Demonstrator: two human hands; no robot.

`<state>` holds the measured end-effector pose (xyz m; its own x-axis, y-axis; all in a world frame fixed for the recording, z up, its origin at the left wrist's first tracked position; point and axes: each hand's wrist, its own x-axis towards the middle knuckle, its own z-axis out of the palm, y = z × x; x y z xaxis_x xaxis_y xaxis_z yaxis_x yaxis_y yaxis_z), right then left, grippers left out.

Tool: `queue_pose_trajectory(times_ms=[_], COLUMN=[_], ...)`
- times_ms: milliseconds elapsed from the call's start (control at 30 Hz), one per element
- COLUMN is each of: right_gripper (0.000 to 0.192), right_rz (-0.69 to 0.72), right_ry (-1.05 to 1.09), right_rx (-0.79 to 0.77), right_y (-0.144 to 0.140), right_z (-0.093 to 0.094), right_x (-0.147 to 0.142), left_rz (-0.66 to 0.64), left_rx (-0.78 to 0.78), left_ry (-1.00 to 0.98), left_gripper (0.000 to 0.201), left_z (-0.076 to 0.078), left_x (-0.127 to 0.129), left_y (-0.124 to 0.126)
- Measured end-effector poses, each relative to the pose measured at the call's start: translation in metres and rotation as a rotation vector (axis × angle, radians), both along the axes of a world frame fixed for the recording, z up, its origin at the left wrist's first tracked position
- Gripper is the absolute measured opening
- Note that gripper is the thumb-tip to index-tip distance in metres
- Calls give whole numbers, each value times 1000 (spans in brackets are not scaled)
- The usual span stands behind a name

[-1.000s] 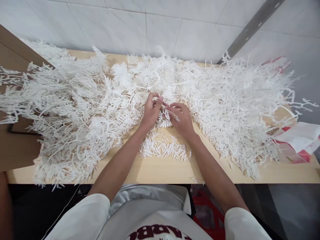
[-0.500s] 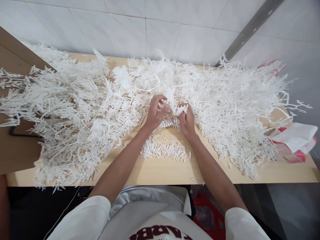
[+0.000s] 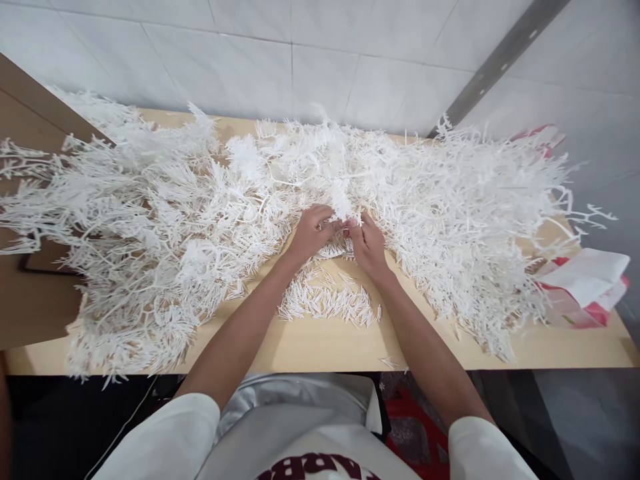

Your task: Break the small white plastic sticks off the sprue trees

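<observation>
A wide heap of white plastic branch-like sprues (image 3: 165,220) covers the pale wooden table (image 3: 310,347), with more heaped on the right (image 3: 475,220). My left hand (image 3: 311,233) and my right hand (image 3: 369,245) meet at the middle of the heap, fingertips together, both pinching one white plastic sprue piece (image 3: 345,210). Just in front of my hands lies a small pile of loose white plastic sticks (image 3: 327,300) on the bare table.
A white and red plastic bag (image 3: 585,287) lies at the table's right end. A brown board (image 3: 30,293) stands at the left edge. A white tiled wall (image 3: 300,60) rises behind, with a grey metal rail (image 3: 500,60).
My right hand held a comb-like sprue piece up half a second ago; both hands have since come together and dropped lower onto the heap.
</observation>
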<state>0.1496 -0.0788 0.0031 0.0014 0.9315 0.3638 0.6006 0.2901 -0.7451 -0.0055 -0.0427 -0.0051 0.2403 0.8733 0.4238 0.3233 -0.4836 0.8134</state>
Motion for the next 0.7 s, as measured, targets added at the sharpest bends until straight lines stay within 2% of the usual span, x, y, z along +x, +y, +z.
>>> queue_pose_trajectory(times_ms=[100,167,233,367,600,700], right_gripper=[33,31,31,27,23,21], right_rz=[-87,-100,-81,-67,-4,19], right_ry=[117,209,228,211,97,5], right_rx=[3,-7,-2,47,-25,8], right_y=[0,0,0,-1,-2,0], right_z=[1,1,1,2,4,2], right_x=[-1,-1,-1,-1,-3,-3], left_rz=[-4,2,-1,16,51,79], left_rx=[-54,-67,-80,-82,-105,-107], left_ry=[22,40,40,58,84,102], left_gripper=[26,20,6,26,10,8], left_z=[4,5,5,1,1,3], left_x=[-1,-1,0,2,3,4], left_y=[-2,-3,-5,-5,-5,-6])
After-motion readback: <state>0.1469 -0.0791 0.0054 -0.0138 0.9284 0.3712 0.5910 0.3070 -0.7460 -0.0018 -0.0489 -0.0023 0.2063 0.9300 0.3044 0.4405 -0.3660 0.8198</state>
